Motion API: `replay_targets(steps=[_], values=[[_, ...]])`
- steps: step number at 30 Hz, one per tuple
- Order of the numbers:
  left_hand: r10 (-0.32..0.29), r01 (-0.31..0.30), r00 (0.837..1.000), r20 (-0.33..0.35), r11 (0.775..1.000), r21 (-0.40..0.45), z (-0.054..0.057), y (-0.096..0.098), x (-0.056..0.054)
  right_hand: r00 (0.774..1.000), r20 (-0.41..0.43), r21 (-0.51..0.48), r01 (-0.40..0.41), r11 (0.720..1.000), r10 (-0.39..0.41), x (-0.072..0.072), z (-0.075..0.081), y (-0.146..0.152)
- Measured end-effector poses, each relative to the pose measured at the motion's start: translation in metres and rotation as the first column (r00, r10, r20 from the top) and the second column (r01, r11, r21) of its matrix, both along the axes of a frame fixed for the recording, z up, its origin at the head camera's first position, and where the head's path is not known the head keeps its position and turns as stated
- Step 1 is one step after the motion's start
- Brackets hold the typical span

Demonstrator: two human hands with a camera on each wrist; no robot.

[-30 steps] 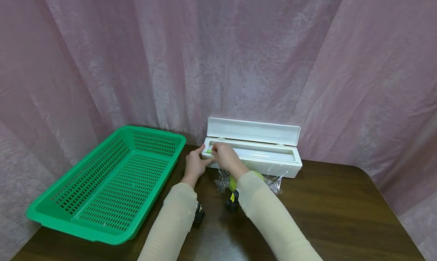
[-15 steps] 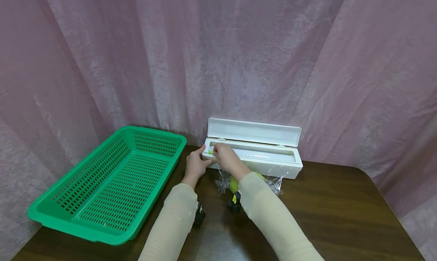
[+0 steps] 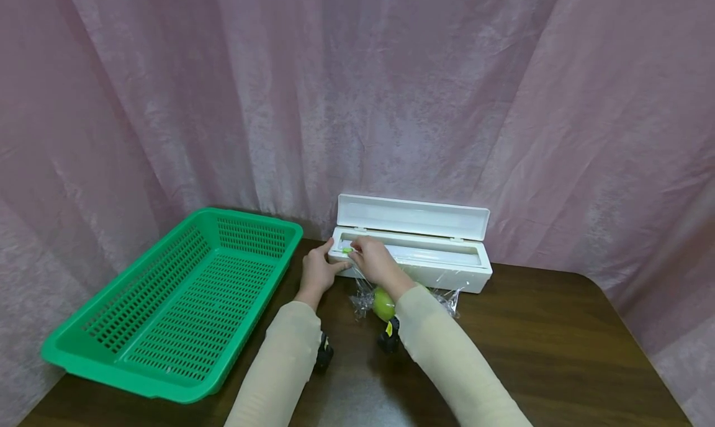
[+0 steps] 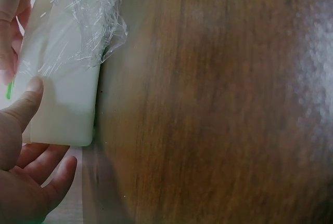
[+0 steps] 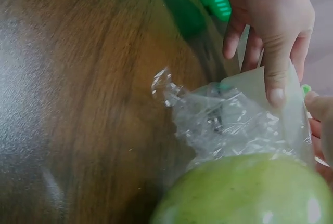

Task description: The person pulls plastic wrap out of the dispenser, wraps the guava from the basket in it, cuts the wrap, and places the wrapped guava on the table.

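Green basket [image 3: 167,303] left of wrap box [image 3: 441,259]; wrapped fruit [image 3: 383,303], maybe apple, w/ film in front.

The brown table [image 3: 530,346] has lots of open room on the right. The big green basket [image 3: 167,303] blocks the left side. At the back, the white box [image 3: 436,259] and pink curtain [image 3: 391,92] block the way. A wrapped green fruit [image 3: 383,303] sits in the middle.

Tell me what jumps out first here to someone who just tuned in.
Both hands meet at the left end of the open white wrap dispenser at the table's back: left hand braces it, right hand pinches its small green slider. A film-wrapped green fruit lies just before it; a big green basket sits left.
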State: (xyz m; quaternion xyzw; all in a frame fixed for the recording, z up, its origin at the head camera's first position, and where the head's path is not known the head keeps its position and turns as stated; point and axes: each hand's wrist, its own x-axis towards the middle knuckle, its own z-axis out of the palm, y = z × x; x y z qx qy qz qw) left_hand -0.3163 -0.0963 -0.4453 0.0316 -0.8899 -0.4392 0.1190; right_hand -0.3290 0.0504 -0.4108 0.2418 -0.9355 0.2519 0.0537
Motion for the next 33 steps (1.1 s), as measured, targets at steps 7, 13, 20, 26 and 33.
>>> replay_targets(steps=[7, 13, 20, 26, 33], values=[[0.003, -0.003, 1.0, 0.001, 1.0, 0.004, -0.001, 0.0, 0.002, 0.999, -0.02, -0.059, 0.032, 0.998, -0.034, 0.001, -0.006, 0.003], [0.0, -0.001, 1.0, 0.011, 1.0, 0.012, 0.0, 0.0, 0.003, 0.999, -0.038, -0.076, 0.02, 0.997, -0.023, -0.001, -0.011, 0.004], [0.004, -0.005, 0.999, 0.037, 1.0, 0.026, 0.001, 0.0, 0.003, 0.999, -0.036, -0.101, 0.014, 0.995, -0.017, -0.001, -0.01, 0.004], [-0.002, 0.002, 1.0, 0.023, 1.0, 0.019, 0.001, 0.0, 0.003, 0.999, -0.043, -0.105, 0.018, 0.994, -0.023, 0.0, -0.008, 0.005], [-0.01, 0.009, 1.0, 0.023, 0.999, 0.031, 0.002, 0.0, 0.003, 0.998, -0.056, -0.104, 0.016, 0.994, -0.022, -0.001, -0.009, 0.004]])
